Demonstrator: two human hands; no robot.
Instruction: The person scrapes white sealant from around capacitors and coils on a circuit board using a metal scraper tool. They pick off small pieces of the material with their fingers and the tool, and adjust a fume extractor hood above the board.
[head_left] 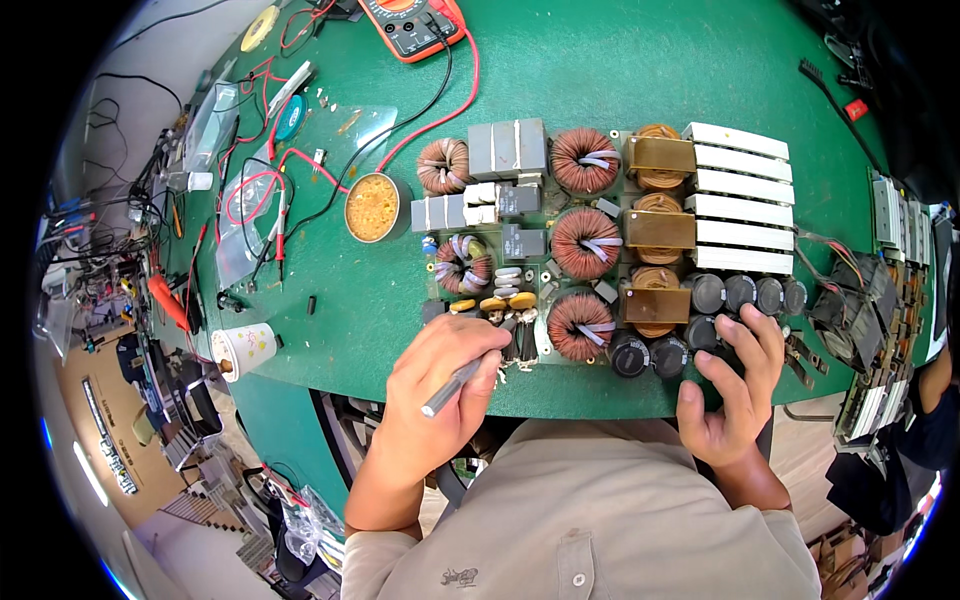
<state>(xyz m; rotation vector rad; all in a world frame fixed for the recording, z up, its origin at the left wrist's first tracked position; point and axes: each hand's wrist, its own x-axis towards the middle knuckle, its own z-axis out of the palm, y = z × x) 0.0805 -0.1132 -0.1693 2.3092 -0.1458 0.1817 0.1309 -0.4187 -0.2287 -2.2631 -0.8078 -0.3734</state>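
Observation:
My left hand (pixel 435 385) is closed around a slim grey pen-shaped tool (pixel 452 390). The tool's far end points at the front left of a large circuit board, beside yellow disc parts (pixel 492 304) and a bunch of dark wires (pixel 522 343). What its tip touches is hard to make out. Fingers spread, my right hand (pixel 735 395) lies over the board's front right corner, by the black round capacitors (pixel 707 292). Copper-wound toroid coils (pixel 585 243), brown-wrapped transformers (pixel 660 229) and white finned heatsinks (pixel 742 206) fill the board's middle and right.
Left of the board are a round tin of yellowish stuff (pixel 372 208), a paper cup (pixel 243 352) and tangled red and black test leads. An orange multimeter (pixel 412 25) lies at the back. Right are a dark wired part (pixel 855 310), more boards (pixel 880 370) and a black brush (pixel 835 100).

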